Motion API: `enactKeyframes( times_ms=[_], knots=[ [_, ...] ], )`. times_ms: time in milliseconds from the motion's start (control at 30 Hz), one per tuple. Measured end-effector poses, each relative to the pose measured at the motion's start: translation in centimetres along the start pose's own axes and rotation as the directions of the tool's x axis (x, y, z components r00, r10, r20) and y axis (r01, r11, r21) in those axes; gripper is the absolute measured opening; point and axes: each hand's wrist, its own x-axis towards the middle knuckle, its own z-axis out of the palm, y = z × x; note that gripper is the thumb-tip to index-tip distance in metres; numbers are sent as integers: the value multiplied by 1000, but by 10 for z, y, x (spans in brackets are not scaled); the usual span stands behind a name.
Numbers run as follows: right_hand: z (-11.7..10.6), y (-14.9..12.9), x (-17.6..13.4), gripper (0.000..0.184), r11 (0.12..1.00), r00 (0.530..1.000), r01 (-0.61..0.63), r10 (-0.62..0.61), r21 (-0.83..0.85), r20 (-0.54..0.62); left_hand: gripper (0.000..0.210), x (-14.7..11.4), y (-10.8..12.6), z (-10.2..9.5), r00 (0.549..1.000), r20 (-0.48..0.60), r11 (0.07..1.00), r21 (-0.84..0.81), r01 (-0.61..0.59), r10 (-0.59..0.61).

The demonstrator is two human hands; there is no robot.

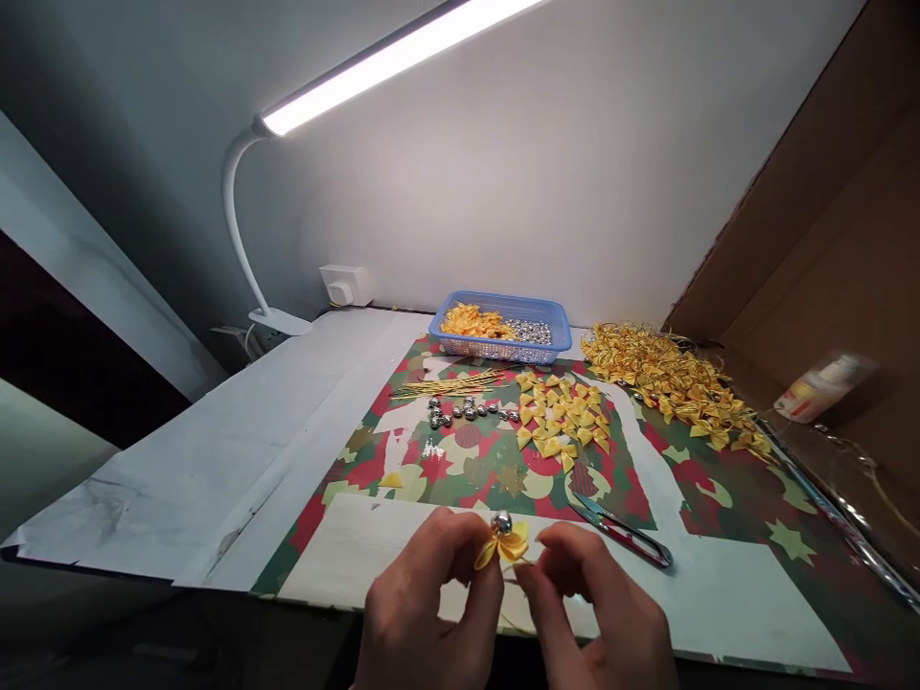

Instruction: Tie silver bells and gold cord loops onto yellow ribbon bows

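Between thumb and forefinger, my left hand [435, 589] pinches a yellow ribbon bow [510, 544] with a shiny silver bell [501, 522] sitting on top of it. Close by on the right, my right hand [600, 604] has its thumb and forefinger drawn together on a thin yellow cord [523, 567] at the bow's side. A tail of cord seems to hang below, between the hands. Loose yellow bows [564, 417] lie grouped beyond my hands, with several silver bells [470, 410] and a bundle of cut cords [449, 385] to their left.
Thread snips [625, 532] lie right of my hands. A blue basket [499, 347] holds yellow bows and bells by the wall. Finished-looking bows with cords form a pile [668, 374] beside a cardboard panel [812, 211]. A lamp [244, 230] and a small bottle [823, 388] flank the table.
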Motion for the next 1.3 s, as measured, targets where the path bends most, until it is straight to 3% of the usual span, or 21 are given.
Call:
enactKeyframes(
  times_ms=[33,133,300,433,567,667,767,833,867,933,1000,1067,1200,1300],
  knots=[
    [1,1,3,8,998,999,35,-35,-47,-4,27,-3,-1,1,1000,7,1000,-8,23,-23],
    [4,4,11,13,985,992,117,-121,-126,-21,25,-7,-3,4,997,27,996,-46,74,-73],
    [13,8,12,20,975,991,120,-129,-188,-34,19,0,-4,7,984,76,979,-119,167,-158],
    [20,15,10,20,977,996,83,-86,-194,-9,21,0,-4,6,962,85,939,-208,273,-260],
    [22,10,11,17,997,1000,2,-1,-82,14,23,-3,-7,11,916,99,863,-309,400,-389],
    [16,0,15,20,963,977,-165,130,211,171,29,-1,-9,14,854,143,761,-398,512,-500],
    [6,-6,22,25,748,861,-471,275,467,428,33,3,-10,15,801,176,663,-475,579,-572],
    [2,-7,25,25,683,816,-551,320,480,481,34,3,-11,15,781,191,618,-513,596,-595],
    [2,-7,26,24,689,818,-547,318,476,479,34,3,-11,15,774,196,601,-527,601,-602],
    [6,-8,25,21,782,879,-433,257,449,401,36,1,-11,14,767,202,577,-550,604,-609],
    [11,-7,24,28,905,957,-236,154,353,245,39,-1,-8,14,764,197,563,-569,599,-614],
    [16,-3,25,29,975,995,-75,59,209,80,42,-4,-4,14,763,190,553,-584,594,-618],
    [20,6,28,25,997,995,49,-44,57,-91,39,-8,5,15,752,185,523,-614,592,-633],
    [22,7,25,26,998,994,52,-49,29,-98,40,-6,6,15,735,204,478,-643,599,-646]
  ],
)
